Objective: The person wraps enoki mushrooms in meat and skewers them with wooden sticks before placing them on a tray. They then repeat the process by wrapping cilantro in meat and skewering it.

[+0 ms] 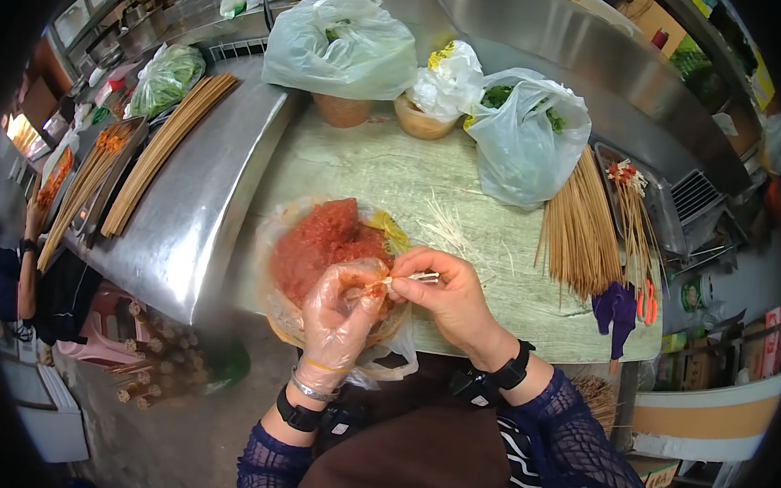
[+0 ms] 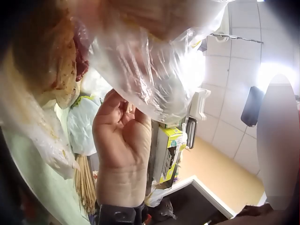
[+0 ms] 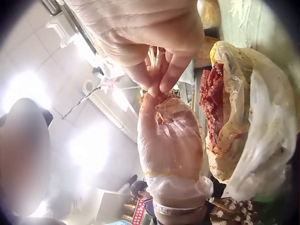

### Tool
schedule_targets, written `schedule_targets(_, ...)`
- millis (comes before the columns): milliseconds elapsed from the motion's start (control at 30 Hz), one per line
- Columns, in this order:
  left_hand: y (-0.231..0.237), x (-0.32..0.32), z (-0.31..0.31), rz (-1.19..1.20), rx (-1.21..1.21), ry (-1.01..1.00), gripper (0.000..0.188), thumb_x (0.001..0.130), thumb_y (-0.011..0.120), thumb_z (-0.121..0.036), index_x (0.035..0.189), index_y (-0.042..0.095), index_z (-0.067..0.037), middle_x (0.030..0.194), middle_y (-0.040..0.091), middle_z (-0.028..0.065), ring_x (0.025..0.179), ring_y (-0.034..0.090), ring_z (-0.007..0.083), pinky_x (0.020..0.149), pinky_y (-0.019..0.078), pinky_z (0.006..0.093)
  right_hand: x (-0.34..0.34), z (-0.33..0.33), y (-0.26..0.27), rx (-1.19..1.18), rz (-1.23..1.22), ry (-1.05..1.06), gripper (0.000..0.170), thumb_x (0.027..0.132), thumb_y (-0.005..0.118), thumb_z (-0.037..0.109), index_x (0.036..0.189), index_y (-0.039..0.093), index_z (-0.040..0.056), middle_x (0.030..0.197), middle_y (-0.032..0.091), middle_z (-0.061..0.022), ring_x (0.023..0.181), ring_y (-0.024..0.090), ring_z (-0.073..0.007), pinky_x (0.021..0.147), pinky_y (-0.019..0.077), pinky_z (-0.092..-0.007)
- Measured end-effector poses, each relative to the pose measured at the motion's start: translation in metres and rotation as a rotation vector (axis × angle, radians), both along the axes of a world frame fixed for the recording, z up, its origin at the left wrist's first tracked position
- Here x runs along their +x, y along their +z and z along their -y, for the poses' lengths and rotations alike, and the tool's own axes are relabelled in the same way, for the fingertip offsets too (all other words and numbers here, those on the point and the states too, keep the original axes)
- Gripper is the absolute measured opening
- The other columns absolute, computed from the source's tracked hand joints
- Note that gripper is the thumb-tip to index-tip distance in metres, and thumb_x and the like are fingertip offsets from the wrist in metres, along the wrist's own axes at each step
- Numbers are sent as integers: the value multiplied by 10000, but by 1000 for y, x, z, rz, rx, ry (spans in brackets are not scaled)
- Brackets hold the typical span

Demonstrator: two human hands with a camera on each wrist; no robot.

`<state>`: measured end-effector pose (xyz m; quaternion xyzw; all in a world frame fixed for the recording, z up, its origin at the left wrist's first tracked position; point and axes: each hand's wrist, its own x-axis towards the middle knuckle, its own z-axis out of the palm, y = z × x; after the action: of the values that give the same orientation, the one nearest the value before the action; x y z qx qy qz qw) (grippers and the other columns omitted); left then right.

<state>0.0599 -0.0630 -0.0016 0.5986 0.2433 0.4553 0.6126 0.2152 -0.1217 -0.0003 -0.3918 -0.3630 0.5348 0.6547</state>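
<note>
In the head view the left hand (image 1: pixel 341 316), in a clear plastic glove smeared with red, curls thumb and fingers around a bit of red meat at the tips of some thin pale sticks (image 1: pixel 424 277). The bare right hand (image 1: pixel 451 302) pinches those sticks between thumb and fingers, its fingertips meeting the gloved ones. The right wrist view shows the stick ends (image 3: pixel 153 57) poking out between the right fingers. Below and behind the left hand lies a mass of red minced meat (image 1: pixel 320 240) in a plastic-lined bowl (image 1: pixel 268 313).
Loose pale sticks (image 1: pixel 449 229) lie on the green table (image 1: pixel 359 167). Plastic bags of greens (image 1: pixel 339 47) (image 1: pixel 532 145) stand at the back. Long wooden skewers (image 1: pixel 579 227) and a purple cloth (image 1: pixel 615 313) are at the right, more skewers (image 1: pixel 170 148) on the metal counter (image 1: pixel 204 181).
</note>
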Motion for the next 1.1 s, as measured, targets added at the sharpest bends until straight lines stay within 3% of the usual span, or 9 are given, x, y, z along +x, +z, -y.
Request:
schedule_targets(67, 7, -1, 0, 23, -131, 16, 232, 899, 583, -100, 1104, 515, -16, 1004, 587, 82, 809, 562, 106, 654, 495, 235, 5, 1, -6, -7, -41, -24, 94, 844, 651, 3, 935, 625, 0, 931, 617, -60, 817, 621, -131, 758, 522, -251)
schedule_targets(100, 4, -7, -11, -17, 30, 21, 295, 923, 546, -105, 1195, 471, -19, 973, 583, 71, 762, 558, 92, 632, 483, 221, 8, 1, -8, -10, -65, -33, 95, 844, 651, 2, 935, 625, 0, 916, 623, -60, 811, 624, -131, 751, 522, -250)
schedule_targets(200, 3, -35, -25, -132, -38, 245, 240, 916, 571, -121, 1127, 556, -6, 899, 596, 48, 673, 537, 82, 612, 459, 196, 23, 13, -15, -94, -61, -101, 95, 842, 652, 6, 933, 625, 1, 905, 631, -64, 789, 634, -135, 737, 525, -252)
schedule_targets(233, 2, -50, -33, -173, -87, 236, 324, 909, 617, -192, 1150, 562, 18, 1104, 603, 105, 850, 593, 121, 689, 508, 236, 31, 18, -25, -106, -50, -118, 101, 839, 657, 16, 934, 626, 2, 912, 631, -65, 786, 636, -133, 735, 529, -251)
schedule_targets(333, -1, -74, -45, -219, -77, 267, 184, 870, 647, -95, 1020, 641, 12, 973, 676, 69, 836, 609, 130, 721, 508, 262, 42, 33, -46, -167, -64, -187, 110, 836, 659, 11, 939, 624, -2, 911, 627, -67, 781, 633, -131, 741, 534, -251)
schedule_targets(533, 5, -60, -48, -631, 577, 246, 132, 776, 637, 63, 893, 679, 20, 917, 674, 95, 902, 638, 191, 801, 499, 294, 48, 51, -77, -189, -91, -234, 91, 836, 653, 1, 922, 623, -4, 923, 612, -67, 799, 628, -135, 747, 537, -257)
schedule_targets(667, 23, -32, -41, -767, 590, 183, 172, 739, 662, 38, 904, 688, -1, 888, 689, 123, 834, 665, 227, 754, 511, 298, 48, 52, -81, -181, -36, -221, 79, 832, 656, -1, 904, 625, -1, 950, 595, -62, 813, 619, -134, 752, 538, -259)
schedule_targets(833, 32, -1, -40, -1213, 830, 233, 253, 698, 726, -279, 776, 672, -45, 706, 597, 140, 671, 605, 326, 612, 487, 410, 48, 51, -77, -179, 31, -173, 74, 822, 664, -8, 882, 622, 3, 958, 582, -58, 845, 607, -132, 756, 535, -255)
schedule_targets(1100, 28, -2, -49, -1081, 646, 77, 159, 732, 671, -132, 839, 683, -14, 768, 638, 144, 720, 638, 286, 652, 501, 345, 50, 54, -80, -131, 111, -143, 71, 818, 660, -22, 868, 613, -7, 956, 576, -62, 851, 599, -130, 760, 533, -255)
